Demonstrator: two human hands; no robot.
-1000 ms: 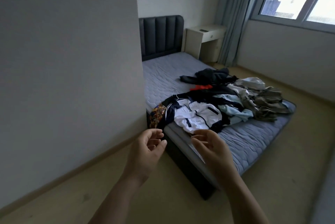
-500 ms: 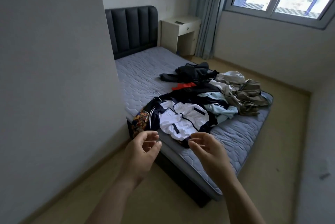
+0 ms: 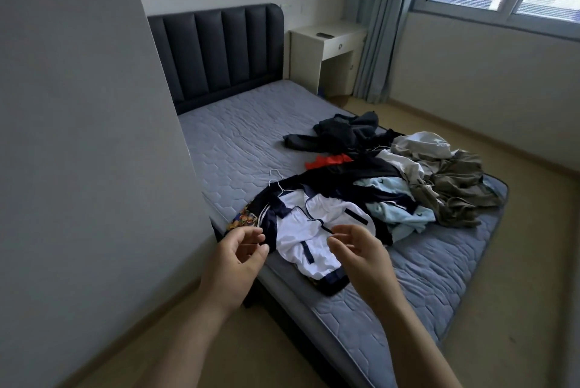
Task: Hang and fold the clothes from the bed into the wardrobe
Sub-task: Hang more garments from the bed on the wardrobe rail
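At the near corner of the bed, toward 12 o'clock from the hands, lies the pile of clothes. A white and navy jacket comes close to the mattress edge. The left hand and right hand hover apart before it, fingers loosely curled, gripping nothing. A grey wall closes the 9 o'clock side, and floor lies open at 3 o'clock.

Wall hems lft — mattress open nr headboard, clothes pile rt.
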